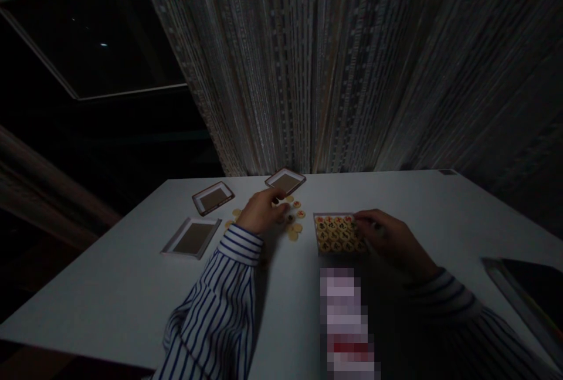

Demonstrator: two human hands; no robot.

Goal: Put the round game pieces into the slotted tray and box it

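Note:
On a white table (pixel 132 286), my left hand (pixel 263 210) reaches over a scatter of round yellow game pieces (pixel 295 228), its fingers curled down on them; what it pinches is hidden. My right hand (pixel 383 235) rests closed against the right edge of a small square box (pixel 336 233) filled with several yellow pieces marked in red and black. Both sleeves are striped blue and white.
Three shallow box lids or trays lie at the far left: one (pixel 192 237), one (pixel 213 197), one (pixel 285 181). A dark flat object (pixel 528 292) sits at the right edge. A string curtain (pixel 352 63) hangs behind the table. A blurred patch lies near me.

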